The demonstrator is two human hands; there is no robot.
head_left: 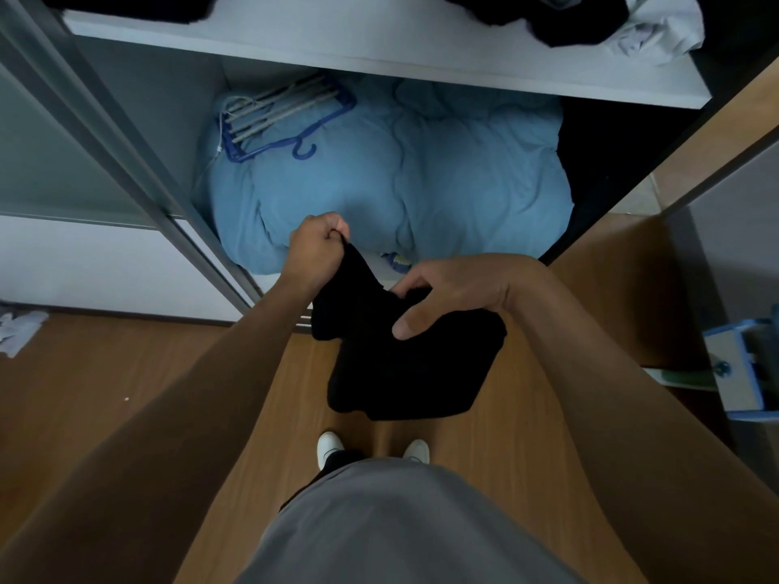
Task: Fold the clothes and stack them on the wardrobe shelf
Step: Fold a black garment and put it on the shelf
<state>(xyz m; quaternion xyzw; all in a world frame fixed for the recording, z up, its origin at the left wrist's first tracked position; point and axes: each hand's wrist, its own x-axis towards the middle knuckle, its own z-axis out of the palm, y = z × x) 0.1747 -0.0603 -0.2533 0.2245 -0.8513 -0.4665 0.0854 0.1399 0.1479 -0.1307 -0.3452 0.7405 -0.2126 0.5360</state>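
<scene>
A black garment (404,368) hangs in front of me over the wooden floor, partly bunched. My left hand (318,246) pinches its upper corner in a closed fist and lifts it. My right hand (447,288) grips the garment's top edge, with the thumb on the front and the fingers curled behind the cloth. The white wardrobe shelf (379,52) runs across the top of the view. On it lie dark clothes (560,19) and a crumpled white garment (662,31) at the right.
Below the shelf a light blue duvet (421,179) fills the wardrobe bottom, with blue and grey hangers (278,120) on it. A sliding door frame (139,162) stands at the left. A blue and white box (742,368) sits at the right, white cloth (21,330) on the floor at the left.
</scene>
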